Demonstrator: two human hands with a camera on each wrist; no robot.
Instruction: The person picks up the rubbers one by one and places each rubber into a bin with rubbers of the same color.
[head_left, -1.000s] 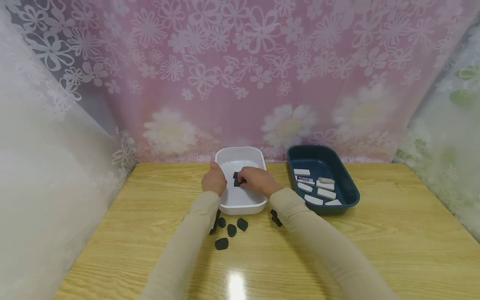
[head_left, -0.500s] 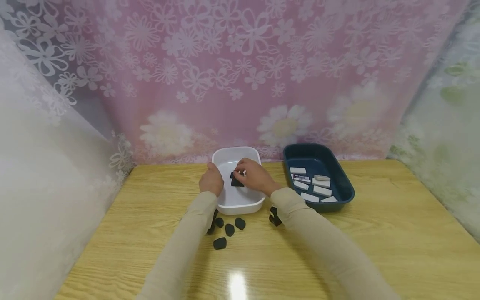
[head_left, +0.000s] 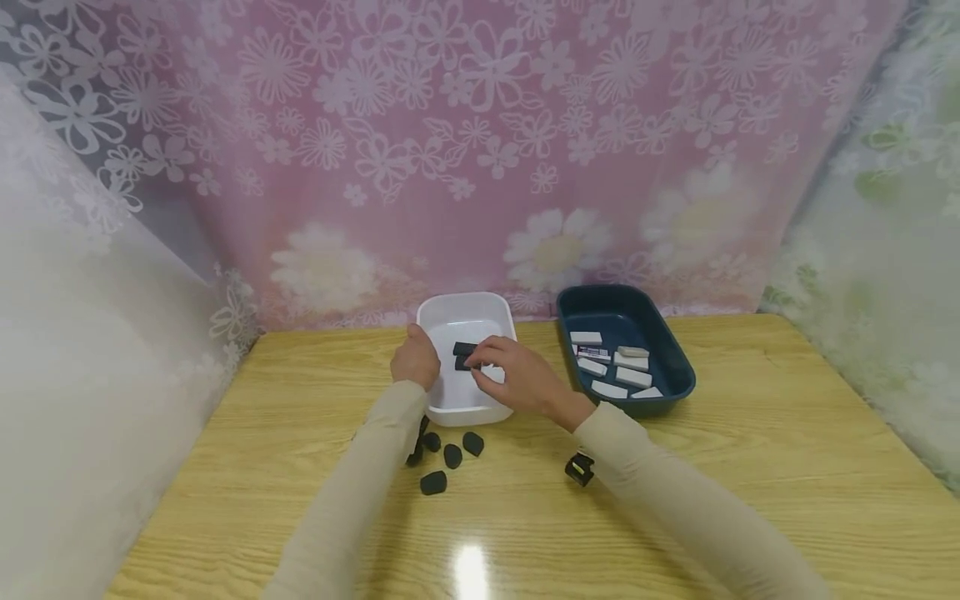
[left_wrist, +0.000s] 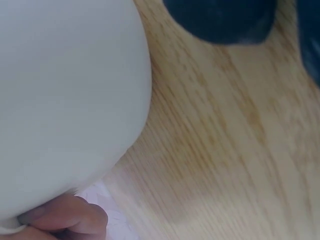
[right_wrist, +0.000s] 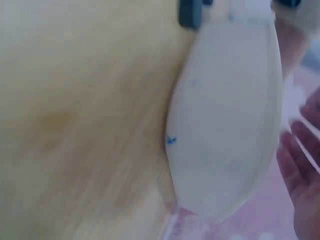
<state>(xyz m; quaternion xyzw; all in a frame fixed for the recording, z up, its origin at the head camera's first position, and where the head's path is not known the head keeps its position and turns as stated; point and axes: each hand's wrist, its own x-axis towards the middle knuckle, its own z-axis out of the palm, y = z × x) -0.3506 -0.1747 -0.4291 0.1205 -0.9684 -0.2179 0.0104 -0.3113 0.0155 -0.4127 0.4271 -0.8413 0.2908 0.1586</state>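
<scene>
My left hand (head_left: 416, 360) grips the left rim of a white plastic tub (head_left: 468, 416); its curled fingers (left_wrist: 75, 217) show at the tub's edge in the left wrist view. Two flat, dark rectangular blocks (head_left: 464, 348) lie side by side on the tub's floor. Over the tub's right side is my right hand (head_left: 525, 377), thumb and fingers apart, fingertips close to the blocks. Whether they touch cannot be told. In the right wrist view that hand (right_wrist: 306, 165) appears with spread fingers and nothing held, beyond the tub's outer wall (right_wrist: 225, 115).
Right of the white tub stands a dark blue tub (head_left: 685, 387) holding several white eraser-like blocks (head_left: 633, 377). Several dark stone-like pieces (head_left: 433, 482) lie on the wooden table (head_left: 750, 467) in front, some partly behind the left sleeve. A flowered curtain (head_left: 450, 233) hangs behind.
The right hand has let go of the dark block it pinched, opened its fingers and drawn slightly back right. The two blocks now lie side by side. The left hand keeps its hold.
</scene>
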